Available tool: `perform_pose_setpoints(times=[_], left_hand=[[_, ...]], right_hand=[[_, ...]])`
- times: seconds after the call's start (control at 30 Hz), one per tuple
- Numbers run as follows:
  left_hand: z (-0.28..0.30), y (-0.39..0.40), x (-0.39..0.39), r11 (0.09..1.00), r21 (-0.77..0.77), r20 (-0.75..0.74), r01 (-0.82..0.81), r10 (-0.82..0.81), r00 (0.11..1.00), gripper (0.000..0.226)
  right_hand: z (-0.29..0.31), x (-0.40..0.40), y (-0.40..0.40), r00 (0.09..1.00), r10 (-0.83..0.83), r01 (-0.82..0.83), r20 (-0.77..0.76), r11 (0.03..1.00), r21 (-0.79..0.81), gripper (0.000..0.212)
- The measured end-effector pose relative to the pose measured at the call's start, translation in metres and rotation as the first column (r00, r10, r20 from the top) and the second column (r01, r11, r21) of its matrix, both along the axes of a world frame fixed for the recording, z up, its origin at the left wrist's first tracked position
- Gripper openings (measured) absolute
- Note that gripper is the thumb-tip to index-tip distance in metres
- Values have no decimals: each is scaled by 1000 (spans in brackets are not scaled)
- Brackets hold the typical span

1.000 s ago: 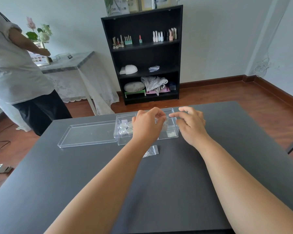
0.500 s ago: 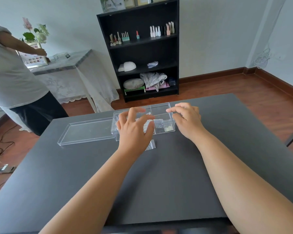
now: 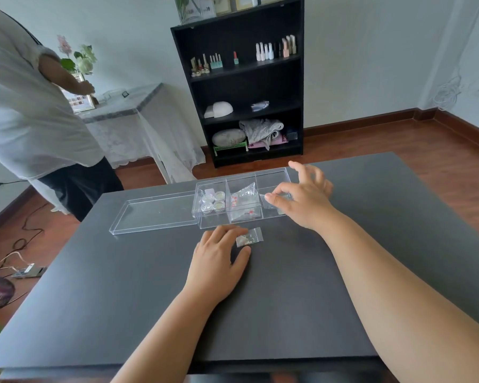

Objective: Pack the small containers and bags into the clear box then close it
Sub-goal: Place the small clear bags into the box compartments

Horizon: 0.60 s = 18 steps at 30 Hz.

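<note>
The clear box (image 3: 271, 175) stands on the black table with three compartments. Its left one holds several small round containers (image 3: 213, 201). Clear bags (image 3: 244, 199) stand in the middle one. My right hand (image 3: 304, 201) hovers over the right compartment, thumb and forefinger pinching a small clear bag (image 3: 274, 207) just inside it, the other fingers spread. Another small bag (image 3: 250, 237) lies on the table in front of the box. My left hand (image 3: 219, 261) lies flat beside it, fingertips touching its left edge. The clear lid (image 3: 155, 212) lies against the box's left end.
Another person (image 3: 33, 111) stands at the table's far left corner beside a cloth-covered side table (image 3: 127, 106). A black shelf unit (image 3: 246, 84) with bottles stands against the back wall. Cables and a power strip (image 3: 28, 270) lie on the floor at left.
My left hand has drawn back from above the box and come down on the table by the loose bag. My right hand has stayed at the box's right compartment.
</note>
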<state>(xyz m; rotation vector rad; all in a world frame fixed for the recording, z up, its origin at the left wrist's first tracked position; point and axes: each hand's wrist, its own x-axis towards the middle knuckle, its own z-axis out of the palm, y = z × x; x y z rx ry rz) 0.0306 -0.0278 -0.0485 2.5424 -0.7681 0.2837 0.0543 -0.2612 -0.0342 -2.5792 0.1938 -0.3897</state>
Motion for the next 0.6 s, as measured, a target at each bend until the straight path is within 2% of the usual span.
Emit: perform_pose_setpoints(times=[0.23, 0.47, 0.6], left_hand=[[1, -2, 2, 997, -68, -58, 21, -25, 998, 23], [-1, 3, 4, 983, -176, -88, 56, -72, 993, 30], [-2, 5, 4, 971, -227, -99, 70, -95, 991, 28]], right_hand=[[-3, 4, 3, 999, 14, -14, -29, 1000, 5, 42], [-4, 5, 6, 1000, 24, -23, -6, 1000, 17, 52], [1, -1, 4, 997, 19, -24, 71, 997, 78, 33]])
